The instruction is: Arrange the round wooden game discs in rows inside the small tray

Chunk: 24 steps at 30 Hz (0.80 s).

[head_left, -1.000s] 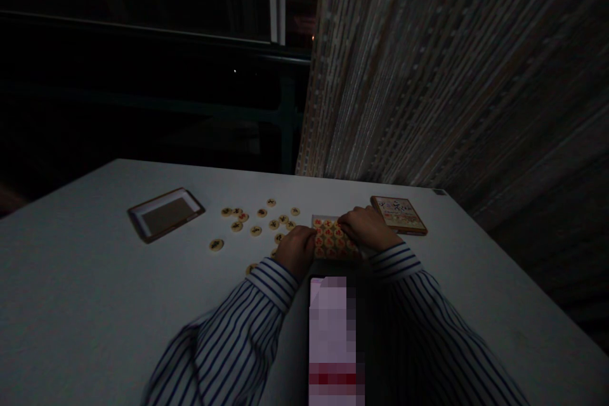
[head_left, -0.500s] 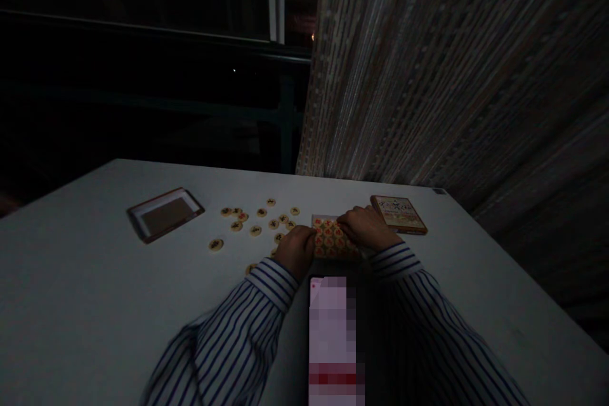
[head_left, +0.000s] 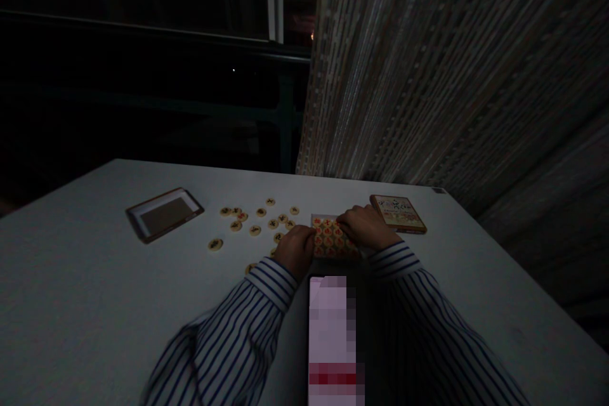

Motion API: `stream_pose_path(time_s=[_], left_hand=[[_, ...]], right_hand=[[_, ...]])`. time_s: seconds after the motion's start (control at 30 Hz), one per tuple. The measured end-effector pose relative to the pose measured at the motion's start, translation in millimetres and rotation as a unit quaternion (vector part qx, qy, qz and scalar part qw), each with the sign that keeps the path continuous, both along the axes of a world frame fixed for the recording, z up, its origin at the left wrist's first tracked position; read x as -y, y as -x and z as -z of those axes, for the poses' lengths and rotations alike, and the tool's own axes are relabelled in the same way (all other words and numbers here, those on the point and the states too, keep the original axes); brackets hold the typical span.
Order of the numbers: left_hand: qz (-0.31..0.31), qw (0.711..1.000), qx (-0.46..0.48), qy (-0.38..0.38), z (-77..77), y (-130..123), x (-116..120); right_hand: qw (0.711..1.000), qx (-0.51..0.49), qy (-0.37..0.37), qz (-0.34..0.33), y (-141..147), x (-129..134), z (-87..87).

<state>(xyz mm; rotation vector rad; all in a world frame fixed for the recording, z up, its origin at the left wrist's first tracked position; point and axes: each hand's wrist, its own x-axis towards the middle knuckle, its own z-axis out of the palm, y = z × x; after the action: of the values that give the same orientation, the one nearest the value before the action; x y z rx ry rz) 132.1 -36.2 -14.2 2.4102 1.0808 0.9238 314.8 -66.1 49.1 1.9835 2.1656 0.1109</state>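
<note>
A shallow tray point(head_left: 335, 252) holds rows of round pieces with red characters. My left hand point(head_left: 295, 250) grips the tray's left side, fingers pressed together. At its upper right part, my right hand point(head_left: 367, 227) is closed on the tray, the fingertips over the pieces. Left of my left hand lie several loose round pieces, such as one with a dark character point(head_left: 216, 245) and one with a red character point(head_left: 242, 217). Some pieces are partly hidden by my left hand and sleeve.
An open box part point(head_left: 164, 215) lies at the left of the white table point(head_left: 118, 304). Behind my right hand is a printed box lid point(head_left: 399, 214). A phone point(head_left: 328, 336) with a lit screen is between my forearms. A string curtain point(head_left: 404, 63) hangs behind the table.
</note>
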Motion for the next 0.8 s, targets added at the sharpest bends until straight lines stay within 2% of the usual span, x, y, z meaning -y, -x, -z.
stream_pose_path(time_s=[0.27, 0.5, 0.8], left_hand=[[0.002, 1.0, 0.0, -0.006, 2.3, 0, -2], [0.0, 1.0, -0.001, -0.004, 1.0, 0, -1], [0.006, 1.0, -0.016, 0.01, 1.0, 1, 0]], right_hand=[[1.0, 0.001, 0.003, 0.003, 1, -1, 0.7], [1.0, 0.001, -0.023, -0.007, -7, 0, -0.7], [0.998, -0.016, -0.06, 0.017, -10, 3, -4.8]])
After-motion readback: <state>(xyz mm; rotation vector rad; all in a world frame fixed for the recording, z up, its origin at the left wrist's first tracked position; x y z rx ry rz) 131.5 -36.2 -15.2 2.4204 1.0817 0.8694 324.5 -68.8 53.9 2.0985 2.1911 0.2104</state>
